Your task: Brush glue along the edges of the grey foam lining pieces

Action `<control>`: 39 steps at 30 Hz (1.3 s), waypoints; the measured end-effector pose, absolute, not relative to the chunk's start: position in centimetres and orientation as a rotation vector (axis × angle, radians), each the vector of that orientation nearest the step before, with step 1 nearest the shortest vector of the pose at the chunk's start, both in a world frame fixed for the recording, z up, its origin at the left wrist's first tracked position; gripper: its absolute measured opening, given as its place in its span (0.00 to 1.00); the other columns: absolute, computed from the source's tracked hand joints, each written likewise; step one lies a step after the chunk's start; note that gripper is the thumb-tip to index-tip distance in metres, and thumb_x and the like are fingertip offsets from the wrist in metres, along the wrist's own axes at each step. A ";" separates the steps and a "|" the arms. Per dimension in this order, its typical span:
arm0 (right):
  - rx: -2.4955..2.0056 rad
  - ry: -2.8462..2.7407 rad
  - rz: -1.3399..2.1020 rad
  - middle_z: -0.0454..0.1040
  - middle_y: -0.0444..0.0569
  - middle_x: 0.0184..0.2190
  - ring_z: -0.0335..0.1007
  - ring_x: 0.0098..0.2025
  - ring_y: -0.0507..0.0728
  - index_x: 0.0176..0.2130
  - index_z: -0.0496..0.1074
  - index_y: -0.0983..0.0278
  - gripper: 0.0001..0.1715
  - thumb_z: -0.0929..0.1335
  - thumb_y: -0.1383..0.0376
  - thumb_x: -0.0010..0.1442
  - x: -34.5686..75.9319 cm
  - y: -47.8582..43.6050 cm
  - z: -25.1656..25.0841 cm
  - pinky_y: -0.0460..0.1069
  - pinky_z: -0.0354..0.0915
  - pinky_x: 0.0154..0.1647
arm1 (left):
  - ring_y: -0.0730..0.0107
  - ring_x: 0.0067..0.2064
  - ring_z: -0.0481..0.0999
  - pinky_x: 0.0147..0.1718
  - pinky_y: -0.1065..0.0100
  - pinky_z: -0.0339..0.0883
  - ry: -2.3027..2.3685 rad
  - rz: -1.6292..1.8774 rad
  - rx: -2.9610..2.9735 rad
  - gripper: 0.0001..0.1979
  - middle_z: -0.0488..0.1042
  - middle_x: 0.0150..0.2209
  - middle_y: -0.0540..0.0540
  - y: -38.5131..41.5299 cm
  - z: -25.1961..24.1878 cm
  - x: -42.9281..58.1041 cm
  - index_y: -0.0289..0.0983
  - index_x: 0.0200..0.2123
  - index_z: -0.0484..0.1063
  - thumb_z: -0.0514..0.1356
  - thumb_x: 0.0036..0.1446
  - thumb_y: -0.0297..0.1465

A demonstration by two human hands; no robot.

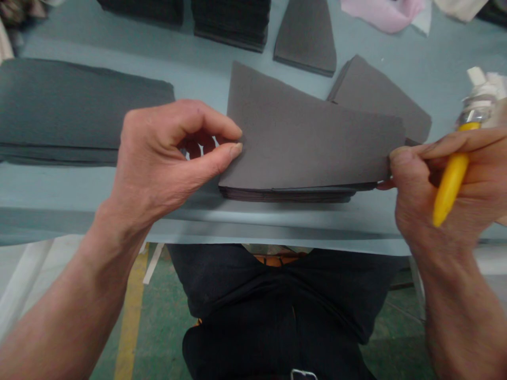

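A dark grey fabric piece, wide at its left end and narrower toward the right, lies on top of a stack of like pieces at the table's near edge. My left hand pinches its left edge between thumb and forefinger. At the narrow end, my right hand grips the right corner, which rises slightly off the stack. Tucked in that same hand is a yellow pen-like tool, its tapered end pointing down and a metal-and-whitish end up. Some right-hand fingers are hidden behind the palm.
Left of the stack lies a folded dark cloth pile. Behind are more grey pieces, a small tapered stack and tall dark stacks. Pink cloth rests at the back. The blue-green table cover ends before my lap.
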State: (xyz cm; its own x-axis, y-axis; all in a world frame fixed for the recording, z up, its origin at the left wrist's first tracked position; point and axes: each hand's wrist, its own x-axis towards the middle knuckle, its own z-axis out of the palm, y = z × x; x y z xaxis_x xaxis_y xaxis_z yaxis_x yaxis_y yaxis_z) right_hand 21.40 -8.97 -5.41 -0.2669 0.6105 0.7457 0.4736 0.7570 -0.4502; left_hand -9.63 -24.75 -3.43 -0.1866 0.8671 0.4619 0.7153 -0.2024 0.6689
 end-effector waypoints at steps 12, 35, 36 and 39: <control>-0.842 -1.894 0.209 0.73 0.40 0.25 0.69 0.17 0.51 0.36 0.68 0.58 0.16 0.76 0.57 0.53 21.4 -9.0 -5.6 0.46 0.60 0.15 | 0.74 0.31 0.76 0.32 0.65 0.73 1.881 1.341 1.885 0.03 0.85 0.38 0.53 -24.8 -3.8 -9.7 0.46 0.42 0.85 0.71 0.66 0.32; -0.868 -1.890 0.388 0.72 0.39 0.29 0.68 0.23 0.49 0.39 0.65 0.58 0.13 0.74 0.61 0.61 20.5 -10.3 -4.8 0.47 0.63 0.24 | 0.60 0.36 0.76 0.37 0.51 0.66 2.140 1.170 1.697 0.15 0.83 0.40 0.48 -25.2 -3.6 -9.8 0.48 0.46 0.86 0.71 0.62 0.49; -0.870 -1.895 0.390 0.72 0.39 0.30 0.69 0.24 0.50 0.39 0.65 0.58 0.13 0.73 0.61 0.61 20.5 -10.2 -4.8 0.48 0.64 0.25 | 0.61 0.36 0.76 0.37 0.51 0.66 2.142 1.172 1.700 0.15 0.83 0.40 0.48 -25.1 -3.6 -9.8 0.47 0.46 0.86 0.70 0.62 0.48; -0.831 -1.899 0.379 0.71 0.39 0.30 0.70 0.27 0.50 0.38 0.66 0.58 0.13 0.74 0.62 0.59 20.6 -10.1 -4.7 0.48 0.65 0.27 | 0.59 0.37 0.77 0.38 0.50 0.66 2.148 1.152 1.686 0.14 0.83 0.41 0.47 -25.2 -3.6 -9.6 0.47 0.46 0.86 0.70 0.63 0.48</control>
